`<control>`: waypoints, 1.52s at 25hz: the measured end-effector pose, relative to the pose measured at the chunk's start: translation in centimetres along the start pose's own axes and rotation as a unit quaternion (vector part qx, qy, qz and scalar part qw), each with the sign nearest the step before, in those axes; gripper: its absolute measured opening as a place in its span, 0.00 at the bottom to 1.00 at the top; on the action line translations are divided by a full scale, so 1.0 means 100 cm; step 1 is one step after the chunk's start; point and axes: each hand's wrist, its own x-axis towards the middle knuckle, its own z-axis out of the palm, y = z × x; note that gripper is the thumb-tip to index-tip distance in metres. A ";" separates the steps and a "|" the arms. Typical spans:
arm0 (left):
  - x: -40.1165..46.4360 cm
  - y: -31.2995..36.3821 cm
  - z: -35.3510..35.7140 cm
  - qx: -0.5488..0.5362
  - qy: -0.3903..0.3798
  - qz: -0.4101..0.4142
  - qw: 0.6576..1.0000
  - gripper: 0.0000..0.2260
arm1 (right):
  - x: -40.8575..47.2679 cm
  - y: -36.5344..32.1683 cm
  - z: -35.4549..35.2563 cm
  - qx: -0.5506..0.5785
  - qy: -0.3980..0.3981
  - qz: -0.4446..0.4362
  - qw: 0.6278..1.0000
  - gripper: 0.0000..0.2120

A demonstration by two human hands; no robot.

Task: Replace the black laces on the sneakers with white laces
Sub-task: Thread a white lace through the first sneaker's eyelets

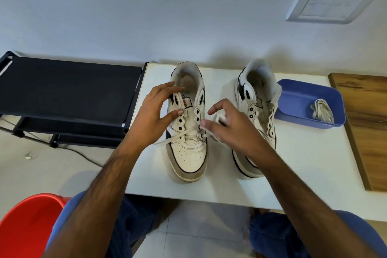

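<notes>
Head view: left hand (158,109) fingers spread over the white leather sneaker (188,123); right hand (228,123) pinches the flat white lace (178,137), which could slip out of its eyelet.

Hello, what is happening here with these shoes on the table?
A person is putting a white lace into the left sneaker on the white table. The lace passes only through the lowest eyelets so far. The left hand touches the sneaker's tongue area, and the right hand holds one lace end. The right sneaker has no lace. Another white lace lies in the blue tray.
</notes>
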 end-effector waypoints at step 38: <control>-0.002 0.000 0.005 0.026 0.009 0.004 1.000 0.33 | 0.007 -0.005 0.011 0.436 0.041 0.025 0.898 0.05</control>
